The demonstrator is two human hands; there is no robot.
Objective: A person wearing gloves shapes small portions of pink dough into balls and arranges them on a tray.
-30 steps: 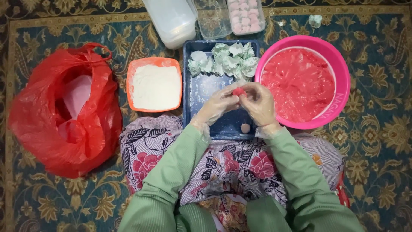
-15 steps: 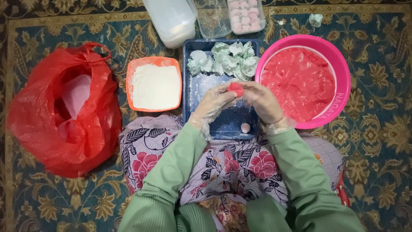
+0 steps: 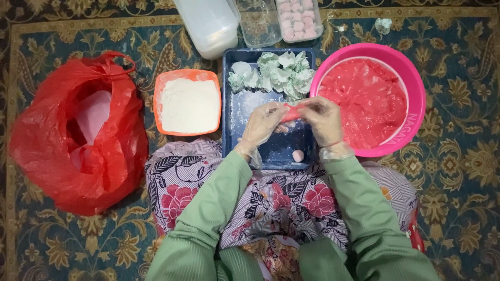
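Covering the whole floor is a dark blue carpet (image 3: 469,171) with gold leaf patterns, and everything sits directly on it. Both gloved hands, left hand (image 3: 264,124) and right hand (image 3: 324,120), pinch a red dough piece (image 3: 292,111) between them above the dark blue tray (image 3: 235,112). Just right stands the pink bowl (image 3: 411,78) of red dough; left lie an orange flour dish (image 3: 159,88) and a red plastic bag (image 3: 47,156).

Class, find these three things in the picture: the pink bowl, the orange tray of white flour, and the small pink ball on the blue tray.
pink bowl (image 3: 414,86): head view, on its right rim.
orange tray (image 3: 156,104): head view, on its left rim.
small pink ball (image 3: 298,155): head view, on its middle.
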